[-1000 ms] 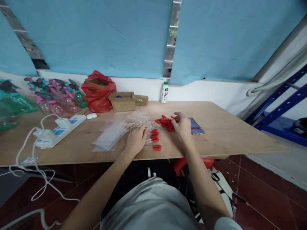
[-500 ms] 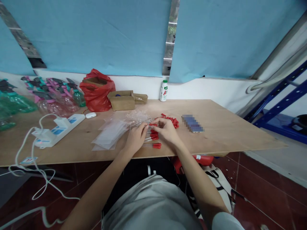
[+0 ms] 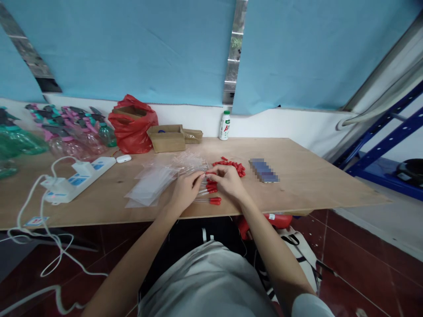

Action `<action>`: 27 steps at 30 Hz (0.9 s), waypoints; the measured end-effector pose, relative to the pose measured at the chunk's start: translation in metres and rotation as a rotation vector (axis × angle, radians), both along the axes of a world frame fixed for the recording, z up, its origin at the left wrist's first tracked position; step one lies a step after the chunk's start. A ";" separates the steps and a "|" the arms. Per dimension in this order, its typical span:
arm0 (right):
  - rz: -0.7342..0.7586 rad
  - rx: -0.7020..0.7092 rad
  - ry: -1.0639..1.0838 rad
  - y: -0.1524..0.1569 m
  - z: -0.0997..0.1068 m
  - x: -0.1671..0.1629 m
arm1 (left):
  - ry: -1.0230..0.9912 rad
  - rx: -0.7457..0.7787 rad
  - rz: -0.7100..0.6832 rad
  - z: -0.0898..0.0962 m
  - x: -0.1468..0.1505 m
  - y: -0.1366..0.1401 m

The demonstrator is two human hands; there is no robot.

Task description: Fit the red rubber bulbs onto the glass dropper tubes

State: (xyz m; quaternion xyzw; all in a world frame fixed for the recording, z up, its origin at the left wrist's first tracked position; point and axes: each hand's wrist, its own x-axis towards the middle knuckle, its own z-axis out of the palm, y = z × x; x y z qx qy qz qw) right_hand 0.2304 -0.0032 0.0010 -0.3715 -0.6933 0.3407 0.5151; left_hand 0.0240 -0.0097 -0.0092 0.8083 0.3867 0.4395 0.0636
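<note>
Bulb (image 3: 211,173), red, pinched in right hand (image 3: 228,179), inside front edge of bench (image 3: 313,185); left hand (image 3: 185,189), I judge, grips a mostly hidden clear tube. Fitting step, seemingly; next calls for straight pressure.

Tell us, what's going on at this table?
At a wooden table, a person's right hand pinches a red cap close up to the left hand; what the left hand holds is too small to tell. Red-tipped clear tubes lie nearer the person, loose red caps beyond the right hand, and clear plastic bags to the left.
</note>
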 end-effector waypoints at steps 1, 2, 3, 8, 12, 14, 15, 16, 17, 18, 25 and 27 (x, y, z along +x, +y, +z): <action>0.002 0.006 -0.006 0.000 0.000 0.000 | 0.002 0.007 -0.006 0.000 0.000 0.001; 0.006 0.009 -0.012 -0.001 0.001 0.001 | 0.005 0.013 -0.013 -0.001 -0.001 0.001; 0.011 0.009 -0.018 -0.001 0.001 0.001 | 0.007 0.017 -0.020 -0.001 -0.001 0.002; 0.011 0.002 -0.038 -0.002 0.001 0.001 | 0.035 0.009 -0.036 0.000 -0.003 0.003; -0.016 0.021 -0.075 -0.001 0.000 0.001 | 0.050 -0.009 -0.047 0.002 -0.004 0.001; -0.021 0.029 -0.093 0.000 -0.001 0.001 | 0.051 -0.015 -0.054 0.002 -0.004 0.000; -0.023 0.030 -0.097 0.000 -0.001 0.001 | 0.047 -0.017 -0.056 0.003 -0.005 0.000; -0.025 0.031 -0.096 0.000 0.000 0.001 | 0.041 -0.019 -0.062 0.003 -0.005 0.000; -0.028 0.033 -0.089 -0.001 0.000 0.001 | 0.033 -0.020 -0.070 0.003 -0.005 -0.001; -0.029 0.036 -0.078 -0.001 0.000 0.001 | 0.028 -0.021 -0.081 0.003 -0.005 -0.001; 0.014 0.054 0.006 -0.001 0.001 0.000 | 0.019 0.032 -0.054 0.005 -0.004 0.000; 0.015 0.044 0.029 0.000 0.000 -0.001 | 0.003 0.051 -0.046 0.004 -0.003 0.001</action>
